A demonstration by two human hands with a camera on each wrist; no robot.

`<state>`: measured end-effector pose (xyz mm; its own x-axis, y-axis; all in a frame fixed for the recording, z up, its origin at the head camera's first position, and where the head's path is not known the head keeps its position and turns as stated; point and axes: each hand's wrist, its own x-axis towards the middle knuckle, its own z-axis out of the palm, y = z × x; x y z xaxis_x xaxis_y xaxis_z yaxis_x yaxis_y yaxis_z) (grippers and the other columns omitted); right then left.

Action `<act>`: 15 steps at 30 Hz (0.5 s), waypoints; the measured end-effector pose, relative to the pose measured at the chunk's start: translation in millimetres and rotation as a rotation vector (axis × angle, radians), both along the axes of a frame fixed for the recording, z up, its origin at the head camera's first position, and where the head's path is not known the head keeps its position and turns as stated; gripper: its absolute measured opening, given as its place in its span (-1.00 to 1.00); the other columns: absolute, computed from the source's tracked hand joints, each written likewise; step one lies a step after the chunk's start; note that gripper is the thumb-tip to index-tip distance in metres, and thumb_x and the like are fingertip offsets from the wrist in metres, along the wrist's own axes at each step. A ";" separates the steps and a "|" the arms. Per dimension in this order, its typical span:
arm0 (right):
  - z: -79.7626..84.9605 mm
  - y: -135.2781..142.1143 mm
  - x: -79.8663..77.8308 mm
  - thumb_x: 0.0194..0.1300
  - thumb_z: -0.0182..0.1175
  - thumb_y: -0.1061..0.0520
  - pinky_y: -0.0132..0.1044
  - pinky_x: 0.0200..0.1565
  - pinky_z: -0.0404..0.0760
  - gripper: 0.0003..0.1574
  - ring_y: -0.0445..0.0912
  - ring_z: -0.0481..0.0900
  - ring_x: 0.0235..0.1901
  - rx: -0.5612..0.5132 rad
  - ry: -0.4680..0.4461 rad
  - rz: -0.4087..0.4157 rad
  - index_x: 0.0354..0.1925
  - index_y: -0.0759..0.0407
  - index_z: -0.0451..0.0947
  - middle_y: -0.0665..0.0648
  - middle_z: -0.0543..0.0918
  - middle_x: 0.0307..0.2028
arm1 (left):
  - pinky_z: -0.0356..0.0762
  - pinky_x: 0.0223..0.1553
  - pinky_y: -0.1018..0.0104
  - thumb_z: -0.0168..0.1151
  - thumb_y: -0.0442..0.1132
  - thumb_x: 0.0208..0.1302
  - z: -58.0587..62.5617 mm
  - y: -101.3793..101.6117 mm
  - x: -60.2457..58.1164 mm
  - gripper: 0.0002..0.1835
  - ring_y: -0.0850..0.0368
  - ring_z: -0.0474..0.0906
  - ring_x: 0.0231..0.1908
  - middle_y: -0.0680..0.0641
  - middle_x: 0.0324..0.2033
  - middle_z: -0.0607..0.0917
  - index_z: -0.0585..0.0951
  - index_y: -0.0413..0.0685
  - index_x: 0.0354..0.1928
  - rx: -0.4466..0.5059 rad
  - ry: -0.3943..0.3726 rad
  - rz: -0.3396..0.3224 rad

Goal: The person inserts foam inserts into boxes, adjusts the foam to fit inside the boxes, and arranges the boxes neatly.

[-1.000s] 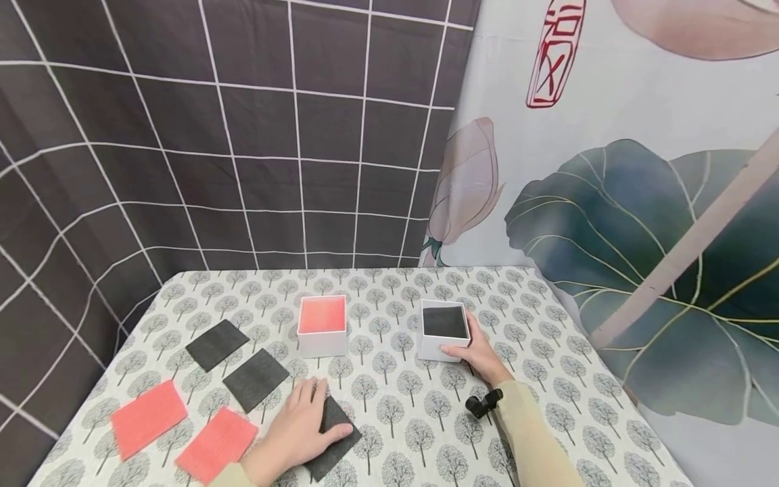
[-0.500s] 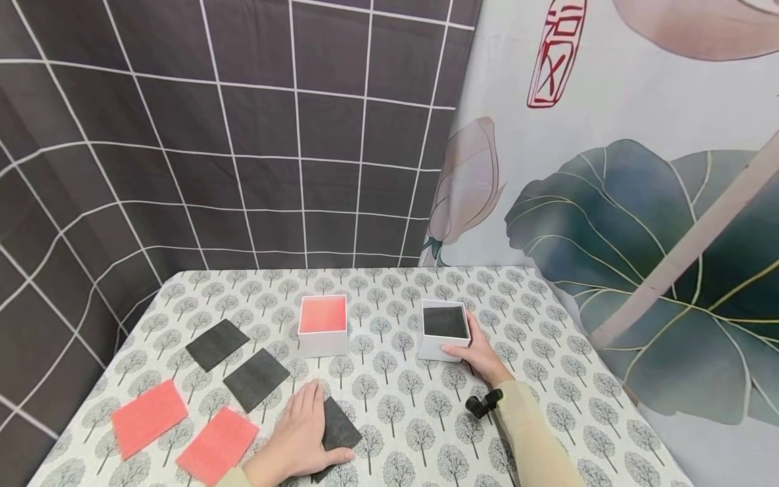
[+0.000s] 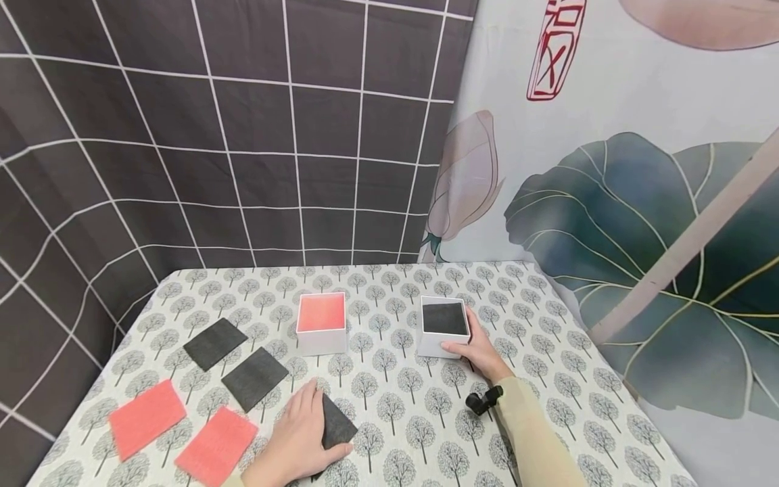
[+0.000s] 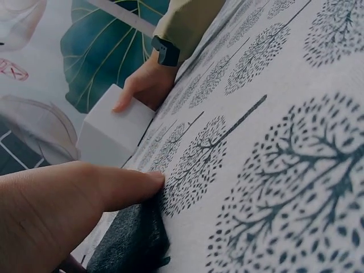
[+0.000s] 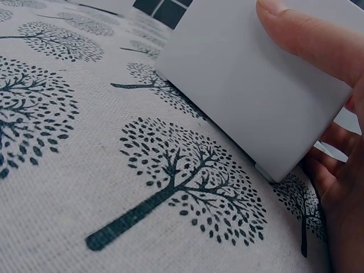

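My left hand [image 3: 295, 433] lies on a black cloth [image 3: 337, 423] at the front of the table. Its fingers look straight and together, and the thumb reaches across the cloth's near side. In the left wrist view the black cloth [image 4: 128, 239] rises in a fold beneath the thumb [image 4: 128, 185]; most of the fingers are hidden there. With thumb in front and fingers round the right side, my right hand [image 3: 483, 352] grips a white box [image 3: 435, 346] that holds black cloth [image 3: 444, 318]. The right wrist view shows the box [image 5: 244, 85] standing on the tablecloth.
Left of the gripped box stands another white box [image 3: 322, 343] holding red cloth [image 3: 321, 311]. Two black cloths [image 3: 215, 343] and two red cloths [image 3: 217, 444] lie flat at the left. A grey checked curtain [image 3: 255, 169] hangs behind the tree-print tablecloth [image 3: 389, 379].
My left thumb has slid toward the near edge of the black cloth, and less of the cloth's near part shows. My right hand still holds the box in place.
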<state>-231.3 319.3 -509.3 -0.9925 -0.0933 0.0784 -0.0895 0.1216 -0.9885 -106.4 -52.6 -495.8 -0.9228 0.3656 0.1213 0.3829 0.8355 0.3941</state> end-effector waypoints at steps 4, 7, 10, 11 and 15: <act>-0.5 -0.3 -0.2 -0.13 0.45 0.27 -0.24 0.14 0.33 0.27 0.04 0.41 0.05 0.008 -0.005 -0.005 0.41 -0.11 -0.05 0.16 0.31 0.23 | 0.09 0.24 -0.18 0.28 0.41 -0.20 -0.8 -0.1 2.8 0.23 -0.31 0.03 0.29 -0.44 0.29 0.11 0.21 -0.56 0.23 -0.003 -0.010 -0.011; -1.1 -0.3 -0.4 -0.13 0.45 0.27 -0.26 0.14 0.34 0.28 0.03 0.41 0.06 0.010 -0.001 -0.006 0.41 -0.10 -0.06 0.16 0.31 0.23 | 0.11 0.22 -0.22 0.32 0.37 -0.21 -1.1 1.0 2.6 0.20 -0.32 0.03 0.29 -0.43 0.29 0.11 0.22 -0.54 0.23 0.031 -0.029 0.005; -1.1 -0.2 -0.8 -0.13 0.45 0.28 -0.25 0.14 0.35 0.27 0.04 0.42 0.05 -0.005 0.000 -0.001 0.41 -0.09 -0.06 0.18 0.31 0.23 | 0.21 0.16 -0.23 0.37 0.30 -0.24 -2.3 2.4 1.4 0.13 -0.32 0.07 0.26 -0.39 0.29 0.13 0.26 -0.48 0.21 0.064 -0.034 0.033; -1.0 -0.2 -0.7 -0.13 0.44 0.28 -0.25 0.14 0.36 0.27 0.03 0.42 0.05 -0.008 -0.002 0.000 0.41 -0.09 -0.07 0.18 0.31 0.23 | 0.24 0.15 -0.23 0.39 0.27 -0.25 -2.8 2.8 1.2 0.11 -0.32 0.09 0.25 -0.37 0.28 0.15 0.28 -0.45 0.20 0.069 -0.031 0.041; -0.9 -0.4 -0.6 -0.12 0.44 0.30 -0.22 0.14 0.36 0.26 0.03 0.43 0.04 -0.015 -0.009 0.002 0.41 -0.10 -0.05 0.19 0.30 0.23 | 0.25 0.16 -0.18 0.42 0.20 -0.33 -6.5 4.4 1.0 0.03 -0.29 0.15 0.22 -0.32 0.24 0.23 0.34 -0.37 0.16 0.075 0.013 0.063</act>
